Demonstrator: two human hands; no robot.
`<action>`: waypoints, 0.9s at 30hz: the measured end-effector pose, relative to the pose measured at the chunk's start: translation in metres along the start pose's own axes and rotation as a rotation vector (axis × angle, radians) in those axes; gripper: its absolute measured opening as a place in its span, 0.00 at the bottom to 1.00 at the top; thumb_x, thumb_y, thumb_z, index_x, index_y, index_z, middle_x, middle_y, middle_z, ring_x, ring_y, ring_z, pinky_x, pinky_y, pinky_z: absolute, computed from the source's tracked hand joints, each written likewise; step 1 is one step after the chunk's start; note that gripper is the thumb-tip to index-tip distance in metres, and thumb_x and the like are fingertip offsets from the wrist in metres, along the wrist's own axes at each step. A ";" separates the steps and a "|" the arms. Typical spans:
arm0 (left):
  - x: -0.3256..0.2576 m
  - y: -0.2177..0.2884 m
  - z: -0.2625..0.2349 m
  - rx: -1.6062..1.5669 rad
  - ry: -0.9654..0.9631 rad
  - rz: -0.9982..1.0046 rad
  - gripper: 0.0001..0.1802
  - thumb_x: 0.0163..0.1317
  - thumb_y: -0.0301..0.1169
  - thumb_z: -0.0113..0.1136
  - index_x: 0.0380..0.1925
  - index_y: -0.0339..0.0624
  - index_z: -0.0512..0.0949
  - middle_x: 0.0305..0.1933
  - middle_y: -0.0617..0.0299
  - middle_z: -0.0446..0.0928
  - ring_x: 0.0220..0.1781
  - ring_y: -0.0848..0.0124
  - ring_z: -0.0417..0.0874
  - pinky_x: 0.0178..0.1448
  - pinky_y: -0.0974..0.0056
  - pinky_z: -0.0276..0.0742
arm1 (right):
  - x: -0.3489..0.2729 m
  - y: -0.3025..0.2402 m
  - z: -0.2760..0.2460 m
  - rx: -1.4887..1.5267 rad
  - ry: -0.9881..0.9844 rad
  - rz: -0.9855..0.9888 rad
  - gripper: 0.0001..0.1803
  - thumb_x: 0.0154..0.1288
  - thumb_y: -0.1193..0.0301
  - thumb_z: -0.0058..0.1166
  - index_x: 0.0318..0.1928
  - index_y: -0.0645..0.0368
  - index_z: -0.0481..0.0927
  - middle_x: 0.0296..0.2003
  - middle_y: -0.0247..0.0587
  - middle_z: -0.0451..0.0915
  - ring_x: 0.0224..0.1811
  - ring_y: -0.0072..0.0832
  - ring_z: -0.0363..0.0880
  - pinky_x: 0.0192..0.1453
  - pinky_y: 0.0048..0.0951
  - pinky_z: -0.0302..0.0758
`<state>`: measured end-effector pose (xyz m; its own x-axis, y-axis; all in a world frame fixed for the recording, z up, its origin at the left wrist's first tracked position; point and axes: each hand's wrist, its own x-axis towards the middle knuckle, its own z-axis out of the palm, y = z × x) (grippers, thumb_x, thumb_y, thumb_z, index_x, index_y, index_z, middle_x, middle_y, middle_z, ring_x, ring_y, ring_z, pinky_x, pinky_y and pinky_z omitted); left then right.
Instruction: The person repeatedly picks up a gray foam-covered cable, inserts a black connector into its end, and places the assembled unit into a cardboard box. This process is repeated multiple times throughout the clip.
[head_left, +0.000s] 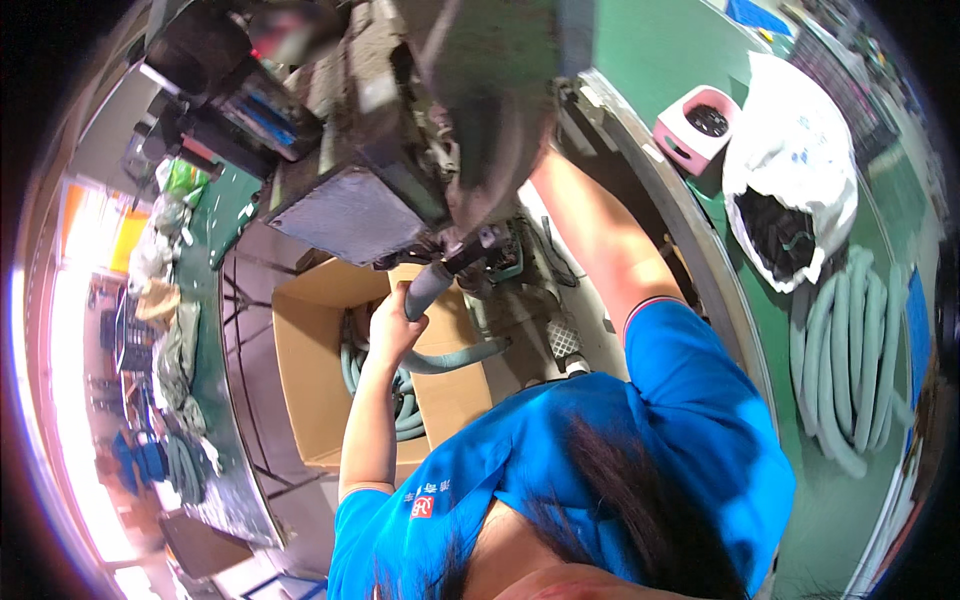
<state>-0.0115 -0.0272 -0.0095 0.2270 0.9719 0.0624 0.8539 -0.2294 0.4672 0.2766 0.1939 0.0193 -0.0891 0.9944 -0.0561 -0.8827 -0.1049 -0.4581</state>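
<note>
Nearest, the left hand (392, 322) is seen closed around a grey-green hose (428, 288), gripped just below its upper end. The long axis runs up-right from the grip toward the dark machine (400, 150); the tail drops into the cardboard box (310, 370). Beyond, the right hand is hidden behind the machine; its grip cannot be told.

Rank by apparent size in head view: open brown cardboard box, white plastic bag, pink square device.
1. Open brown cardboard box, though partly hidden by the arm.
2. White plastic bag, not far behind the box; fisheye bending near the rim makes this unsure.
3. Pink square device, clearly smallest.
</note>
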 end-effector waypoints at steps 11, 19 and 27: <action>-0.006 0.003 -0.001 0.066 -0.016 -0.083 0.33 0.42 0.28 0.66 0.53 0.37 0.69 0.45 0.45 0.77 0.48 0.49 0.78 0.52 0.54 0.74 | 0.019 0.018 -0.002 -0.253 -0.192 -0.124 0.19 0.68 0.60 0.45 0.43 0.64 0.76 0.41 0.44 0.79 0.42 0.30 0.77 0.47 0.32 0.72; 0.001 -0.002 0.001 0.059 -0.019 -0.029 0.28 0.45 0.29 0.63 0.50 0.42 0.68 0.41 0.46 0.77 0.45 0.47 0.78 0.48 0.52 0.74 | -0.101 0.055 -0.075 -1.173 0.062 -0.127 0.20 0.67 0.58 0.45 0.42 0.64 0.78 0.35 0.46 0.80 0.37 0.36 0.80 0.42 0.36 0.73; 0.006 0.001 -0.012 0.143 -0.067 0.030 0.26 0.46 0.30 0.64 0.47 0.43 0.69 0.37 0.46 0.78 0.42 0.48 0.80 0.46 0.51 0.76 | -0.150 0.085 -0.052 -1.984 -0.006 -0.250 0.38 0.73 0.50 0.26 0.20 0.66 0.77 0.21 0.60 0.77 0.28 0.54 0.78 0.34 0.48 0.74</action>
<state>-0.0147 -0.0211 0.0017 0.2804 0.9598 0.0132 0.9031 -0.2685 0.3353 0.2387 0.0356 -0.0570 -0.0730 0.9855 0.1535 0.7727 0.1532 -0.6160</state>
